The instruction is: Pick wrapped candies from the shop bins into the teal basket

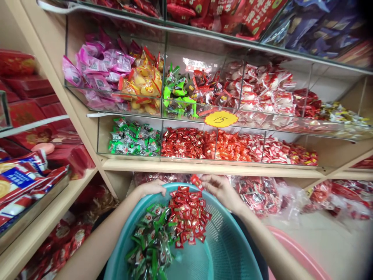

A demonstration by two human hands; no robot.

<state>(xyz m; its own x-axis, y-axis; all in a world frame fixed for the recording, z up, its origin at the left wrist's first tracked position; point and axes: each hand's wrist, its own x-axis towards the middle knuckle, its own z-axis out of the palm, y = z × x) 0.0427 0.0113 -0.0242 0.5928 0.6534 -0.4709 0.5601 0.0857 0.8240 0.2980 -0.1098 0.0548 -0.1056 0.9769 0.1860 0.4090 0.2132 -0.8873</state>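
Red candy [196, 181] at the basket's [230, 233] far rim, pinched in our right hand [220, 190]; our left hand [151, 189] grips that rim further left, likely steadying it. Red candies [189, 214] toward far edge, green candies [153, 241] along left edge, probably grouped by kind

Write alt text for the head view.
A person's left hand grips the rim of a teal plastic basket holding green-wrapped candies and red-wrapped candies, while the right hand holds one red packet near the far rim. Beyond, wooden shelves carry more sweets, with a yellow tag reading 15.
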